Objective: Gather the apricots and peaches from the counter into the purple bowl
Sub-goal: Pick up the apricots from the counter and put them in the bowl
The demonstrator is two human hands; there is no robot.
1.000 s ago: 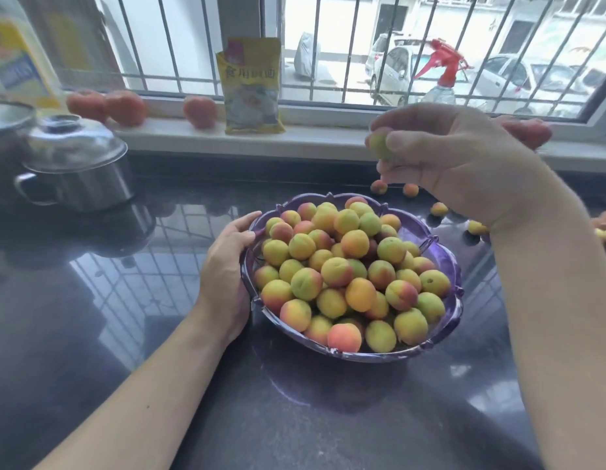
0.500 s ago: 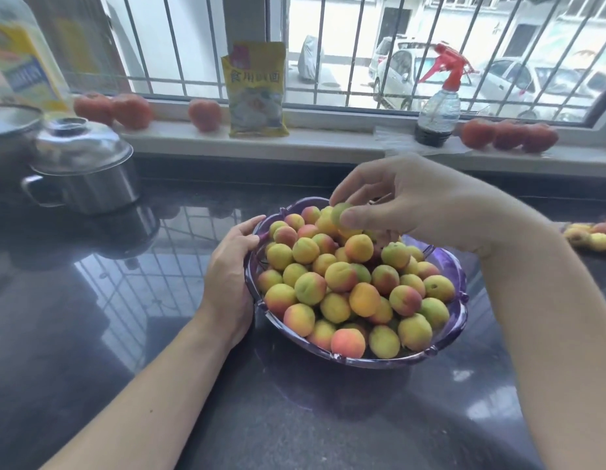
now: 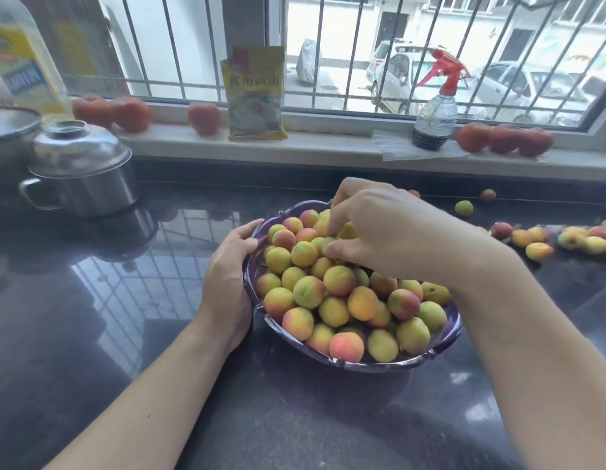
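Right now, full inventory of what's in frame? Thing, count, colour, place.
bowl: one, purple, counter centre, heaped with fruit
fruit in bowl: dozens, yellow-orange with red blush
loose fruit: about a dozen, same colours, counter far right
counter: one, glossy black
pot: one lidded, steel, counter left
packet: one, yellow, sill
spray bottle: one, clear, red trigger, sill right
red fruit on sill: six, three left, three right
big bottle: one, yellow label, far left
left hand: grips bowl's left rim
right hand: fingertips on top fruit
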